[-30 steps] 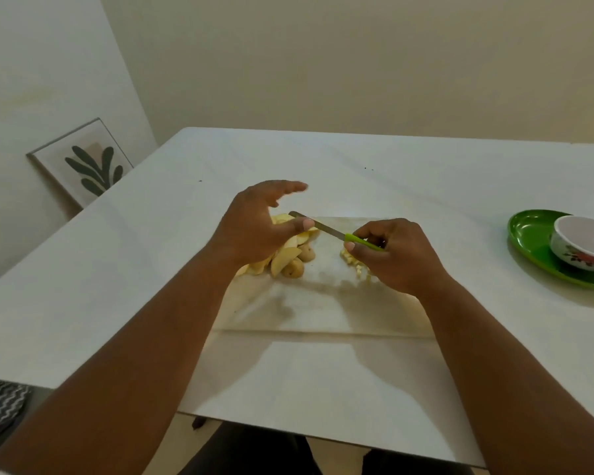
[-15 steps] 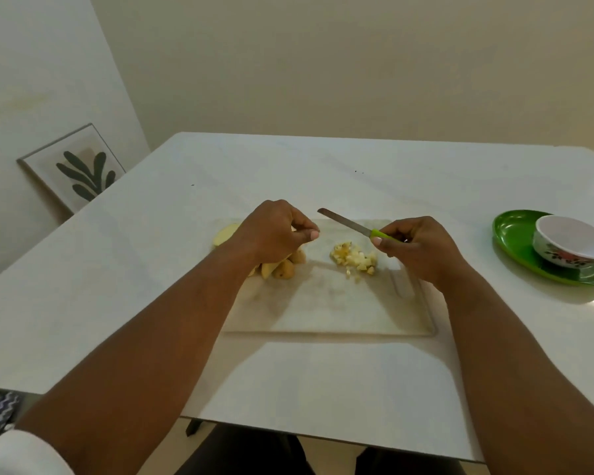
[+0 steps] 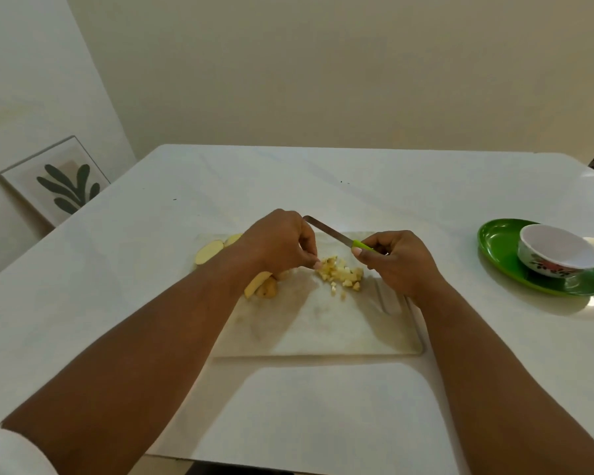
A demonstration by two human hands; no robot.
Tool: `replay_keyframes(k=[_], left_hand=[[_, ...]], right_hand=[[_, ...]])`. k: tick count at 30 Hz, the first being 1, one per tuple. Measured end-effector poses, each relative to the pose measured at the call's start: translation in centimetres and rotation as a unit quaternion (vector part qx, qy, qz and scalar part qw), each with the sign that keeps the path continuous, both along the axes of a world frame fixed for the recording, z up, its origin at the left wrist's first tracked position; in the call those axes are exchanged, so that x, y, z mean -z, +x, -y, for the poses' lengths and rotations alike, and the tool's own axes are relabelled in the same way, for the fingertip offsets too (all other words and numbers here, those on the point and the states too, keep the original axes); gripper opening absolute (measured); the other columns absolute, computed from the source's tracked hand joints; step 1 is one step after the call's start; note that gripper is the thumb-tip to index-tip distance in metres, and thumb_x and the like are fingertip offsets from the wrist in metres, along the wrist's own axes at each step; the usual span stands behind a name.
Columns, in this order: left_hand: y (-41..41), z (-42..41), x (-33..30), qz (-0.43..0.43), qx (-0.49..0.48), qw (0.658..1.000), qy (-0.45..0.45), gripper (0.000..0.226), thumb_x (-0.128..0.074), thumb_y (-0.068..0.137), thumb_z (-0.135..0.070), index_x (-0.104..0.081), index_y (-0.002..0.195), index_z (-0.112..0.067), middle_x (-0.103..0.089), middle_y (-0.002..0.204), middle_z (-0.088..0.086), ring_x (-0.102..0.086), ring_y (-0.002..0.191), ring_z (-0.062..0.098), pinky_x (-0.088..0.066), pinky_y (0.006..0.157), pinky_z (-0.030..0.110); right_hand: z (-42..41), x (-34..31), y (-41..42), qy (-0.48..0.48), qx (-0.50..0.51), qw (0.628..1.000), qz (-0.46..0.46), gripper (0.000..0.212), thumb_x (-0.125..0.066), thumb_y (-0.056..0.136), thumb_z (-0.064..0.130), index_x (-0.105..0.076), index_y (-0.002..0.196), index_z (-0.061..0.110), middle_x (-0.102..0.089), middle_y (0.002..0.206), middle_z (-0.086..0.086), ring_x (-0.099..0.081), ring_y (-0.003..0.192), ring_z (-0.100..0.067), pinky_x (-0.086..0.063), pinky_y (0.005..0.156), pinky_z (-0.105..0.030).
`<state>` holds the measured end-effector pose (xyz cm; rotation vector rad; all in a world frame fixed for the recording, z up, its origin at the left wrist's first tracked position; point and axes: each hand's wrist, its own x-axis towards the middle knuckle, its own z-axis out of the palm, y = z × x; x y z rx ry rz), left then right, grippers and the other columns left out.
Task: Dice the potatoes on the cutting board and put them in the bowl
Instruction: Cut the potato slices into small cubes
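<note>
Left grip first: the left hand [image 3: 278, 245] has curled its fingers into a pinch and come across from the potato slices to the near edge of the diced pile, its fingertips [image 3: 318, 265] touching the first cubes; whether it actually has a cube between them is too small to tell. A second ago it was spread open above the slices, so it has left the uncut stock and gone to the finished pieces. Behind that wrist, potato slices [image 3: 209, 251] lie at the far left corner of the cutting board [image 3: 323, 323], and more uncut pieces [image 3: 263, 286] sit just beside the forearm. The diced potato [image 3: 342, 273] is heaped mid-board. Right of it, the right hand [image 3: 400, 265] stays wrapped round the green handle of the knife [image 3: 330, 232], blade now lifted clear and angled away over the board. The bowl [image 3: 559, 255] sits on a green plate [image 3: 494, 245] well apart on the worktop [image 3: 117, 286], seemingly with no potato in it. Likely the dice are about to be gathered, though much potato is uncut.
</note>
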<state>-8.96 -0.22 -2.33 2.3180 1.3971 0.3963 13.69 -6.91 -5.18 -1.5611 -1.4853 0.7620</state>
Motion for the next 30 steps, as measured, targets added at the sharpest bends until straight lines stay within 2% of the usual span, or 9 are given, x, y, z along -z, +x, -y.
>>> replay_keyframes(k=[1, 3, 6, 13, 17, 23, 25, 27, 30], left_hand=[[0.0, -0.2, -0.1, 0.009, -0.021, 1.000, 0.016, 0.016, -0.091, 0.074, -0.037, -0.078, 0.080, -0.030, -0.068, 0.068, -0.021, -0.061, 0.065, -0.005, -0.042, 0.059, 0.014], [-0.4, -1.0, -0.1, 0.001, -0.057, 0.998, 0.041, 0.021, -0.089, 0.077, -0.037, -0.075, 0.092, -0.033, -0.071, 0.091, -0.019, -0.065, 0.087, 0.000, -0.050, 0.074, 0.022], [-0.9, -2.3, 0.1, -0.103, -0.101, 0.989, 0.044, 0.031, -0.079, 0.085, -0.046, -0.069, 0.114, -0.040, -0.068, 0.118, -0.014, -0.060, 0.111, 0.012, -0.052, 0.094, 0.036], [-1.4, -3.1, 0.1, -0.140, -0.156, 0.978, 0.010, 0.057, -0.082, 0.078, -0.053, -0.062, 0.130, -0.040, -0.065, 0.126, -0.010, -0.059, 0.116, 0.017, -0.052, 0.096, 0.040], [-1.1, -2.8, -0.2, -0.089, -0.144, 0.985, 0.014, 0.062, -0.091, 0.070, -0.046, -0.063, 0.126, -0.045, -0.068, 0.120, -0.012, -0.060, 0.110, 0.015, -0.054, 0.093, 0.039], [-1.2, -0.4, -1.1, 0.078, -0.174, 0.981, 0.026, 0.025, -0.085, 0.079, -0.042, -0.075, 0.101, -0.039, -0.072, 0.096, -0.012, -0.066, 0.093, 0.010, -0.051, 0.077, 0.031], [-1.3, 1.8, -1.7, 0.098, -0.182, 0.978, 0.028, 0.014, -0.081, 0.083, -0.039, -0.075, 0.094, -0.035, -0.074, 0.085, -0.011, -0.070, 0.078, 0.007, -0.056, 0.075, 0.030], [-1.3, 3.9, -1.9, 0.126, -0.189, 0.974, 0.015, 0.004, -0.076, 0.085, -0.030, -0.073, 0.087, -0.032, -0.073, 0.075, -0.011, -0.071, 0.062, 0.005, -0.061, 0.069, 0.031], [-1.6, 6.3, -1.7, 0.178, -0.203, 0.963, -0.012, 0.011, -0.067, 0.082, -0.020, -0.067, 0.083, -0.030, -0.073, 0.070, -0.011, -0.072, 0.059, 0.008, -0.064, 0.062, 0.039]], right_hand=[[0.0, 0.0, 0.0, 0.000, 0.000, 1.000, -0.005, 0.013, -0.077, 0.086, 0.033, -0.077, 0.077, 0.023, -0.069, 0.070, -0.007, -0.053, 0.056, -0.009, -0.039, 0.048, -0.014], [0.0, 0.0, 0.0, -0.003, 0.002, 1.000, -0.008, 0.013, -0.077, 0.086, 0.033, -0.077, 0.078, 0.022, -0.069, 0.073, -0.011, -0.054, 0.058, -0.011, -0.039, 0.048, -0.014], [0.0, 0.1, -0.1, -0.006, 0.008, 1.000, 0.001, 0.014, -0.077, 0.086, 0.034, -0.077, 0.078, 0.022, -0.068, 0.074, -0.012, -0.052, 0.057, -0.010, -0.039, 0.049, -0.016], [-0.1, 0.1, -0.3, -0.008, 0.031, 0.999, -0.006, 0.015, -0.076, 0.086, 0.034, -0.075, 0.077, 0.021, -0.068, 0.075, -0.013, -0.054, 0.058, -0.012, -0.043, 0.058, -0.029], [-0.2, 0.1, -0.3, -0.007, 0.031, 0.999, 0.002, 0.016, -0.076, 0.086, 0.035, -0.076, 0.078, 0.021, -0.068, 0.076, -0.013, -0.054, 0.059, -0.012, -0.043, 0.059, -0.029], [-0.2, 0.0, -0.7, -0.001, 0.045, 0.998, 0.041, 0.017, -0.072, 0.088, 0.033, -0.072, 0.077, 0.020, -0.067, 0.074, -0.012, -0.052, 0.055, -0.012, -0.042, 0.056, -0.029], [-0.1, -0.5, -1.3, -0.011, 0.037, 0.994, 0.098, 0.004, -0.065, 0.090, 0.029, -0.069, 0.090, 0.027, -0.068, 0.071, -0.003, -0.059, 0.060, -0.014, -0.048, 0.060, -0.030], [0.6, -1.2, -2.4, -0.021, 0.021, 0.983, 0.183, 0.019, -0.058, 0.089, 0.024, -0.062, 0.105, 0.032, -0.068, 0.076, 0.004, -0.063, 0.073, -0.016, -0.052, 0.067, -0.034], [3.2, -2.8, -4.4, 0.002, 0.032, 0.967, 0.255, 0.024, -0.052, 0.083, 0.021, -0.058, 0.105, 0.029, -0.065, 0.081, 0.005, -0.059, 0.079, -0.020, -0.050, 0.069, -0.035]])
